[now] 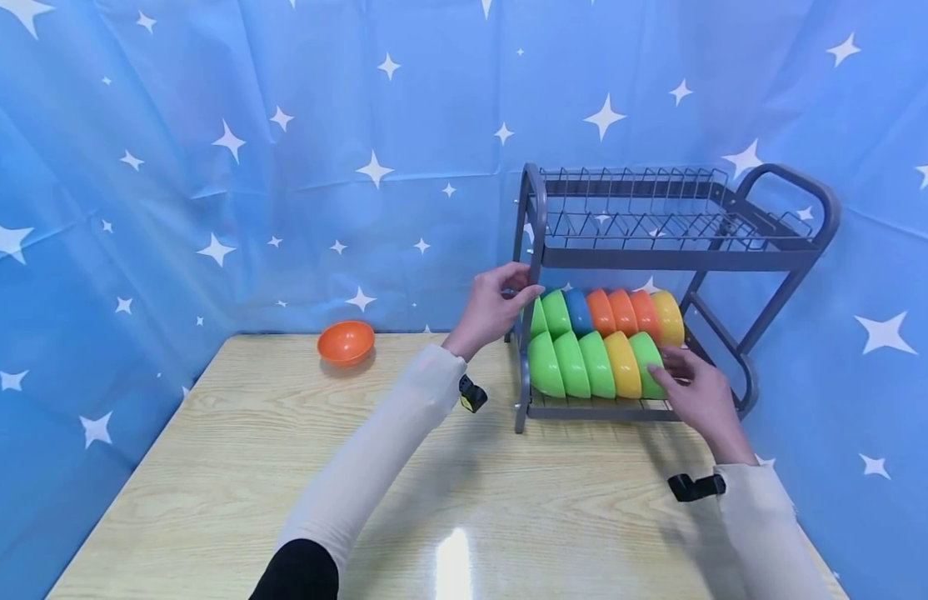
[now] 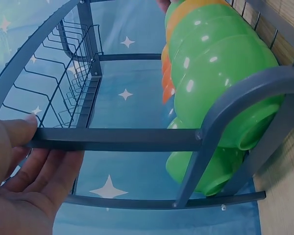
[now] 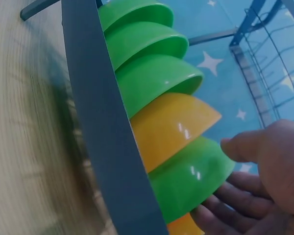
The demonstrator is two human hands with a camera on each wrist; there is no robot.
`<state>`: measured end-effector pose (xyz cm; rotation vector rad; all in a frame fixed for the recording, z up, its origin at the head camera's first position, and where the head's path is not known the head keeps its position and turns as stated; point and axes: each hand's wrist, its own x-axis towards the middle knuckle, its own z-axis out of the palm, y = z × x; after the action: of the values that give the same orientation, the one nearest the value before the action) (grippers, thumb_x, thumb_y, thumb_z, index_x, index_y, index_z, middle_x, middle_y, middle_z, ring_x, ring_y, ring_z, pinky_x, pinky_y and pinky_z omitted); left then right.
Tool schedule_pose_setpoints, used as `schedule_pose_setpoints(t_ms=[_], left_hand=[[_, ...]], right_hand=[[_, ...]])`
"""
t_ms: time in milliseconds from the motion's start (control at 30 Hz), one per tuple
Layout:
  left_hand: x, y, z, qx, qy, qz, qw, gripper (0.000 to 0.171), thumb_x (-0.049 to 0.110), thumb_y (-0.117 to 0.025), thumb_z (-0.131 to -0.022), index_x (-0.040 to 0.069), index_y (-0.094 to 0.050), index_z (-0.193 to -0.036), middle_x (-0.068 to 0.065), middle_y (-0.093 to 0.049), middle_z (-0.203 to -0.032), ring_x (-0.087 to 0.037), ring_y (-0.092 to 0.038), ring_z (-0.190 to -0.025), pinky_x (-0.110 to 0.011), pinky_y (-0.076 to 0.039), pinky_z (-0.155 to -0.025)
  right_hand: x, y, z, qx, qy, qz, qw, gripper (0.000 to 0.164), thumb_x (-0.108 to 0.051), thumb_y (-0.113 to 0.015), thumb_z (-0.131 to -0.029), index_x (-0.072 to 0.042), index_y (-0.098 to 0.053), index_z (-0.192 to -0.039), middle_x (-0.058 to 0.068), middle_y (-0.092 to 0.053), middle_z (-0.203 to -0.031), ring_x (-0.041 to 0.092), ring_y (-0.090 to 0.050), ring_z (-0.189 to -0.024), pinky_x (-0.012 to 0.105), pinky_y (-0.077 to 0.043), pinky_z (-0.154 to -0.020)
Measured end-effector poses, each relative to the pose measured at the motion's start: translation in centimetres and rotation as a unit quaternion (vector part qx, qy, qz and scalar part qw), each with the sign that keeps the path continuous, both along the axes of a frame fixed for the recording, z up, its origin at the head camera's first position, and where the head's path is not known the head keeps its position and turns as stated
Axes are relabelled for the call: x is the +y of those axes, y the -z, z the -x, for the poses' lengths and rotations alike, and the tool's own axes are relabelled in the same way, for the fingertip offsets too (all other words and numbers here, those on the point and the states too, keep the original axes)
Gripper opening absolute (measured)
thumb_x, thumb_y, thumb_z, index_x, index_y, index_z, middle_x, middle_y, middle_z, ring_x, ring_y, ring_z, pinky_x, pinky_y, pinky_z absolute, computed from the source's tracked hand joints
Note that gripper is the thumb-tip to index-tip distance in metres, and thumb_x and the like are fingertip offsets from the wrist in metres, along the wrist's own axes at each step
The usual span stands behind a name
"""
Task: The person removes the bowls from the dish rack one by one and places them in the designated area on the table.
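Observation:
A two-tier dark grey dish rack (image 1: 674, 260) stands at the right of the table. My left hand (image 1: 494, 307) grips its left front post (image 2: 117, 140), thumb on one side and fingers on the other. On the lower tier, my right hand (image 1: 695, 390) holds the rightmost green bowl (image 3: 196, 178) of the front row by its rim, thumb and fingers on opposite sides. Beside that bowl sits a yellow bowl (image 1: 623, 365), then several green bowls (image 1: 571, 365) to its left. All these bowls stand tilted on edge, nested closely.
Behind the front row is a second row with green, blue (image 1: 579, 312), orange (image 1: 623, 312) and yellow bowls. An orange bowl (image 1: 346, 343) sits by itself near the table's back edge, left of the rack. A blue star-patterned curtain (image 1: 306, 167) surrounds the wooden table (image 1: 232, 450).

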<state>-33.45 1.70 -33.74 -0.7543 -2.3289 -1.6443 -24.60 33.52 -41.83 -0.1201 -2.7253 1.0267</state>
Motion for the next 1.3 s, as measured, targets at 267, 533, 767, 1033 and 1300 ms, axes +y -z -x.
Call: schedule_pose_setpoints(t_ms=[267, 533, 767, 1033, 1300], left_hand=[[0.2, 0.4, 0.0, 0.018, -0.01, 0.0, 0.9998, 0.023, 0.022, -0.071, -0.098, 0.009, -0.07, -0.116, -0.005, -0.073, -0.098, -0.012, -0.069, -0.086, -0.021, -0.058, -0.075], [0.4, 0.7, 0.1, 0.031, -0.016, 0.002, 0.9994, 0.022, 0.023, -0.069, -0.099, 0.007, -0.069, -0.115, -0.004, -0.072, -0.096, -0.011, -0.068, -0.084, -0.022, -0.058, -0.075], [0.5, 0.9, 0.3, 0.047, -0.013, 0.001, 0.9988, 0.021, 0.023, -0.068, -0.1, 0.007, -0.068, -0.114, -0.005, -0.072, -0.097, -0.01, -0.066, -0.083, -0.021, -0.057, -0.073], [0.4, 0.9, 0.3, 0.044, -0.011, -0.002, 0.999, 0.019, 0.022, -0.068, -0.1, 0.008, -0.068, -0.113, -0.004, -0.071, -0.096, -0.01, -0.066, -0.082, -0.021, -0.057, -0.073], [0.3, 0.9, 0.4, 0.037, -0.013, 0.003, 0.9992, 0.02, 0.022, -0.068, -0.1, 0.008, -0.068, -0.114, -0.004, -0.071, -0.096, -0.01, -0.067, -0.084, -0.021, -0.057, -0.073]], right_hand=[[0.7, 1.0, 0.6, -0.035, 0.02, 0.011, 0.999, 0.058, -0.048, -0.048, -0.107, -0.002, -0.058, -0.141, 0.025, -0.063, -0.131, 0.036, -0.058, -0.114, 0.041, -0.054, -0.085], [1.0, 0.9, 0.9, -0.06, 0.034, 0.035, 0.997, 0.059, -0.05, -0.047, -0.107, -0.003, -0.058, -0.14, 0.024, -0.062, -0.131, 0.033, -0.055, -0.11, 0.033, -0.047, -0.079], [1.3, 0.9, 1.0, -0.078, 0.042, 0.102, 0.991, 0.063, -0.052, -0.044, -0.107, -0.004, -0.053, -0.146, 0.019, -0.059, -0.135, 0.019, -0.057, -0.106, 0.022, -0.052, -0.076], [1.9, 0.9, 1.1, -0.071, 0.042, 0.2, 0.976, 0.067, -0.048, -0.049, -0.106, -0.001, -0.043, -0.153, -0.003, -0.056, -0.124, -0.006, -0.057, -0.095, 0.012, -0.057, -0.081], [1.9, -0.2, 0.9, -0.035, 0.052, 0.216, 0.974, 0.065, -0.043, -0.053, -0.105, 0.003, -0.045, -0.15, -0.021, -0.059, -0.099, -0.011, -0.063, -0.084, 0.01, -0.057, -0.079]])
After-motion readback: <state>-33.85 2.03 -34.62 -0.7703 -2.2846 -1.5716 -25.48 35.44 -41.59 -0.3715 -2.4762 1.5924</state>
